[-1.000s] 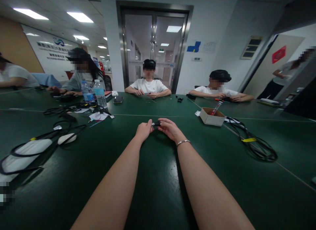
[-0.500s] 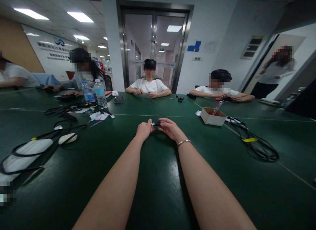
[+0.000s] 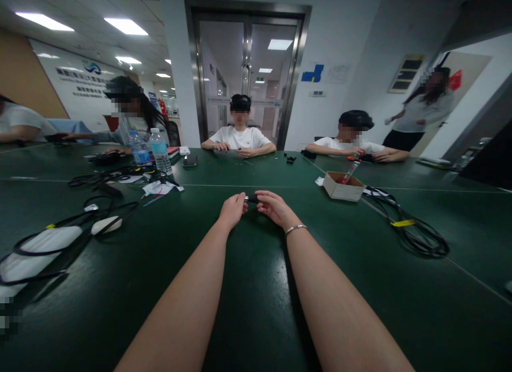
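Above the green table (image 3: 248,265), a small black cylinder with a silver end (image 3: 252,199) lies crosswise between both hands. My left hand (image 3: 232,211) has its fingers closed around the silver end, with the thumb on top. The fingertips of my right hand (image 3: 276,208) pinch the black end from the other side. Fingers hide both tips of the cylinder, so its exact kind cannot be made out. A silver bracelet (image 3: 296,230) circles my right wrist.
To the right stand an open cardboard box (image 3: 343,191) and a coiled black cable (image 3: 424,241). Water bottles (image 3: 160,151), crumpled paper (image 3: 158,187), tangled cables (image 3: 106,175) and a white mouse (image 3: 106,225) are on the left. Several people sit around the table.
Both hands keep their hold on the cylinder, and less of its silver end shows. The view has shifted slightly. The standing person at the right has moved left.
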`<state>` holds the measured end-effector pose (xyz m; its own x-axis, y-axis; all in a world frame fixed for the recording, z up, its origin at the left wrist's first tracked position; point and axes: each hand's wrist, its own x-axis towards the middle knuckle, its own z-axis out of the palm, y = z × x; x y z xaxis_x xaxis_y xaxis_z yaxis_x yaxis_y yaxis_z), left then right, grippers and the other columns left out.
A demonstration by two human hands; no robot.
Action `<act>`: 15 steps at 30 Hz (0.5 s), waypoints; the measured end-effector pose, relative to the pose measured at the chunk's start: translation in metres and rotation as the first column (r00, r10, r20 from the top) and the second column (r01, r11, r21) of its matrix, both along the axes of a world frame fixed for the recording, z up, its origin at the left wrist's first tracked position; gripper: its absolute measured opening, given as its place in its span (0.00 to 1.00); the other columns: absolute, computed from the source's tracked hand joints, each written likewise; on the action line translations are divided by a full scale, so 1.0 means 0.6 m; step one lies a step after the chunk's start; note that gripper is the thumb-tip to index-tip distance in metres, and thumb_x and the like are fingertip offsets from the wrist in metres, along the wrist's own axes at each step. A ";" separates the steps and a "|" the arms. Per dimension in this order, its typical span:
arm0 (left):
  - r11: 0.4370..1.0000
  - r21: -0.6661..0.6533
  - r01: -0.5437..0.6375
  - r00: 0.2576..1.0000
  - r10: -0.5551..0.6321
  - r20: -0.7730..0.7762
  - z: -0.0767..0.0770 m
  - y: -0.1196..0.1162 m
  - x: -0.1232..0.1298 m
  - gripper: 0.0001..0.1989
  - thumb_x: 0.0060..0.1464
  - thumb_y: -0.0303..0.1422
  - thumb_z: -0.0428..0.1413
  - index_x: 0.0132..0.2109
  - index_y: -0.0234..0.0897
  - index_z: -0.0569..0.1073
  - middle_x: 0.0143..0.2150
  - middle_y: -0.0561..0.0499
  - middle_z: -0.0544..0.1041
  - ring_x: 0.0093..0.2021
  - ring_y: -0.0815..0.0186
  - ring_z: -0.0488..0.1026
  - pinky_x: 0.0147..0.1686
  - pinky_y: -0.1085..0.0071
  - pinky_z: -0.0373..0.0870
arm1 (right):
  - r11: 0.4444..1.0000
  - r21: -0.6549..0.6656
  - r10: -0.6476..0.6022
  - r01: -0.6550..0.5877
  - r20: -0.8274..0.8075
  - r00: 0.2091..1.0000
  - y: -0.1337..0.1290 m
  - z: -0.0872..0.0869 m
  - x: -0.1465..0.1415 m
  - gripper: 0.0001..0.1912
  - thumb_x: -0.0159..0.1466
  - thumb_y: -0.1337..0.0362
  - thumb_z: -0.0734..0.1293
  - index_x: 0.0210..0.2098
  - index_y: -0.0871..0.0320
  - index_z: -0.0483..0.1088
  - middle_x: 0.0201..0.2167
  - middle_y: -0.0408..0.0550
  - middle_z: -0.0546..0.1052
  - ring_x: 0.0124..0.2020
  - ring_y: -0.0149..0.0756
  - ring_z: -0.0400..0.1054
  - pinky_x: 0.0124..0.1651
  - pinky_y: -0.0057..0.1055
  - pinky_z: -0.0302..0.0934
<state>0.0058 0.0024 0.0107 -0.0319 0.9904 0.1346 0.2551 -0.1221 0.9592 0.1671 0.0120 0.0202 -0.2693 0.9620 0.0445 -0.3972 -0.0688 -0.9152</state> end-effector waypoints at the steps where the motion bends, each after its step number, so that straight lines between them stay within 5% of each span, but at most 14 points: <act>1: 1.000 -0.003 0.004 1.000 -0.004 0.013 0.000 -0.001 0.000 0.18 0.58 0.44 0.44 0.35 0.35 0.70 0.31 0.47 0.74 0.28 0.67 0.71 0.28 0.72 0.67 | 1.000 -0.001 -0.001 0.001 -0.003 1.000 0.001 0.000 0.000 0.09 0.54 0.73 0.72 0.35 0.62 0.74 0.24 0.45 0.74 0.22 0.27 0.68 0.25 0.20 0.66; 15: 1.000 0.003 0.014 0.995 -0.014 0.102 0.007 -0.006 0.001 0.08 0.55 0.36 0.48 0.35 0.36 0.66 0.28 0.52 0.71 0.24 0.71 0.68 0.22 0.77 0.64 | 1.000 -0.018 -0.024 0.024 -0.040 0.999 0.000 0.000 0.001 0.07 0.55 0.74 0.70 0.34 0.63 0.74 0.25 0.47 0.74 0.22 0.28 0.68 0.25 0.22 0.67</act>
